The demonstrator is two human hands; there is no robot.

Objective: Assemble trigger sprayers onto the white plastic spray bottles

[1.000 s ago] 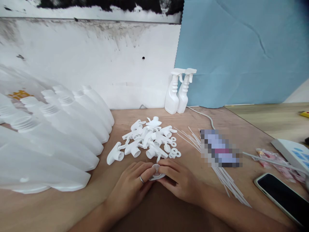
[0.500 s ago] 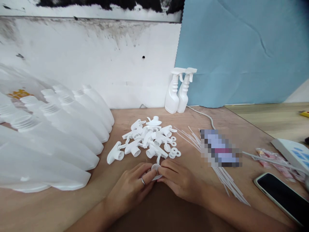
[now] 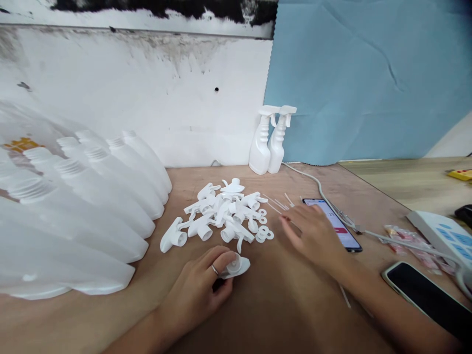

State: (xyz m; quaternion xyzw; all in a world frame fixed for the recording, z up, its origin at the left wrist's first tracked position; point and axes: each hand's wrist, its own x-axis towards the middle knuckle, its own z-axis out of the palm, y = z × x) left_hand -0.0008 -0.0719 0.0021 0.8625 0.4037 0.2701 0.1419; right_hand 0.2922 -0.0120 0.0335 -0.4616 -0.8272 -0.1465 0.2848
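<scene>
My left hand, with a ring on one finger, is closed around a white spray trigger head, its round opening facing up. My right hand reaches over the thin white dip tubes beside the phone, slightly smeared by motion. Its thumb stands apart from the stretched fingers, and no object shows in it. Beyond my left hand lies a heap of white trigger heads. Several small white washers sit at the heap's right edge. My right hand and forearm cover most of the tubes.
White bottles without caps stand crowded at the left. Two assembled spray bottles stand against the wall. At right are a lit phone, a dark phone, a cable, small red-and-clear packets and a white-blue device.
My right hand has left the trigger head and moved right to the tubes, its fingers spreading. My left hand keeps the trigger head in nearly the same place. The view has shifted slightly.
</scene>
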